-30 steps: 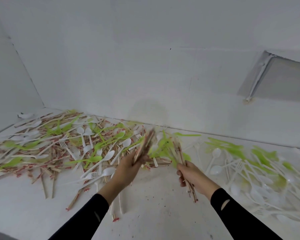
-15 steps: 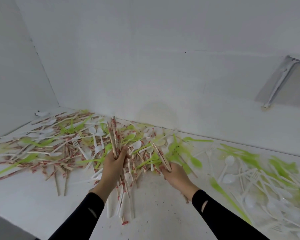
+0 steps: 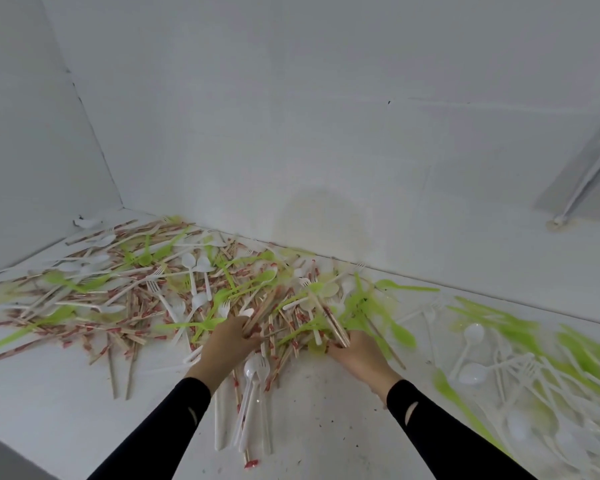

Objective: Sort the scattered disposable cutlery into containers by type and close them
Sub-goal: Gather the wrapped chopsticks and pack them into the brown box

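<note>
Wooden red-wrapped chopsticks [image 3: 335, 320] are clamped in the right hand [image 3: 357, 355]; the left hand [image 3: 227, 341] grips another bundle at frame centre. Better to tug out chopsticks only, shaking loose the green plastic spoons [image 3: 246, 268].

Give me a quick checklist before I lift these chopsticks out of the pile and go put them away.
1. Left hand closed on chopsticks: ok, several sticks in its grasp.
2. Right hand closed on chopsticks: ok, a bundle sticks up from it.
3. Bundles free of other cutlery: not ok, green spoons and white forks lie across the sticks.
4. Container for chopsticks in sight: not ok, none visible.
5. Near pile of white spoons and forks kept apart: cannot tell, red-wrapped sticks lie among them.
</note>
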Demonstrator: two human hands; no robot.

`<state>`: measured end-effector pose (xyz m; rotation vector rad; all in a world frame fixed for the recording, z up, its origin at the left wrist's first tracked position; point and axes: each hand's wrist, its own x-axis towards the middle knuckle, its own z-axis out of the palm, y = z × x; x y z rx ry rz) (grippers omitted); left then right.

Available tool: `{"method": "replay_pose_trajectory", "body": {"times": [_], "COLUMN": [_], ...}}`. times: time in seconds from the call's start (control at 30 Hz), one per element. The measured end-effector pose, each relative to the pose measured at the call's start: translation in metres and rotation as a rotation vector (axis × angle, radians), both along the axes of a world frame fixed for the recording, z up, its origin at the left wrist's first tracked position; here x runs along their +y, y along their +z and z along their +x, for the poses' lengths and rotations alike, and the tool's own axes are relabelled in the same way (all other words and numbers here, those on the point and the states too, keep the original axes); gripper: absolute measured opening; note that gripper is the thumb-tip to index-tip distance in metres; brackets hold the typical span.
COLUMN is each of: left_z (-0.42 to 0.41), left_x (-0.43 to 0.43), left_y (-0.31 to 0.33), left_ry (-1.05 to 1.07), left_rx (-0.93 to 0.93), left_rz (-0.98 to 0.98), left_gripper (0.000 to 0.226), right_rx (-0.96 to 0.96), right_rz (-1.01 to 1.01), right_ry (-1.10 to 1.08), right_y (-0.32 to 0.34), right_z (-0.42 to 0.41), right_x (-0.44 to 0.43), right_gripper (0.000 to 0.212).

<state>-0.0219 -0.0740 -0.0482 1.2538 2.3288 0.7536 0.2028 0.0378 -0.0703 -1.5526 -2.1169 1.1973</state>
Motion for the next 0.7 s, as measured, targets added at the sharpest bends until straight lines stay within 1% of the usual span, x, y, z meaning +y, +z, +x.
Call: {"method": "replay_pose_trajectory", "body": {"times": [0.07, 0.1, 0.17, 0.23, 0.3, 0.33, 0.37, 0.43, 0.47, 0.53, 0.6, 0.7], "left_z": [0.002, 0.003, 0.004, 0.005, 0.006, 0.006, 0.004, 0.003, 0.004, 0.012, 0.029, 0.053], "left_x": [0.000, 0.000, 0.004, 0.009, 0.014, 0.017, 0.020, 0.024, 0.025, 0.029, 0.032, 0.031], "left_y": [-0.006, -0.008, -0.010, -0.009, -0.003, -0.001, 0.002, 0.008, 0.011, 0.017, 0.025, 0.032], "left_ry": [-0.017, -0.020, -0.040, -0.053, -0.032, -0.021, -0.011, -0.003, -0.007, -0.006, -0.004, 0.029], "left_rx": [0.078, 0.096, 0.123, 0.117, 0.122, 0.120, 0.107, 0.084, 0.061, -0.066, -0.223, -0.429], "left_rz": [-0.094, -0.123, -0.159, -0.150, -0.120, -0.099, -0.078, -0.021, 0.029, 0.192, 0.362, 0.543], "left_gripper": [0.014, 0.016, 0.017, 0.020, 0.026, 0.029, 0.032, 0.035, 0.036, 0.035, 0.033, 0.028], "right_rx": [0.042, 0.104, 0.289, 0.478, 0.637, 0.673, 0.675, 0.651, 0.637, 0.609, 0.558, 0.491], "right_rz": [0.043, 0.060, 0.082, 0.088, 0.118, 0.156, 0.204, 0.294, 0.339, 0.412, 0.439, 0.384], "right_ry": [-0.073, -0.114, -0.200, -0.305, -0.388, -0.418, -0.439, -0.449, -0.449, -0.422, -0.369, -0.260], "right_y": [0.010, 0.017, 0.034, 0.051, 0.069, 0.076, 0.083, 0.092, 0.093, 0.086, 0.070, 0.039], "right_z": [0.009, 0.013, 0.025, 0.039, 0.051, 0.057, 0.061, 0.065, 0.067, 0.067, 0.068, 0.070], "right_x": [0.006, 0.008, 0.014, 0.021, 0.027, 0.029, 0.031, 0.031, 0.031, 0.028, 0.024, 0.013], "right_gripper": [0.025, 0.026, 0.023, 0.021, 0.030, 0.035, 0.033, 0.017, 0.013, 0.012, 0.012, 0.014]}}
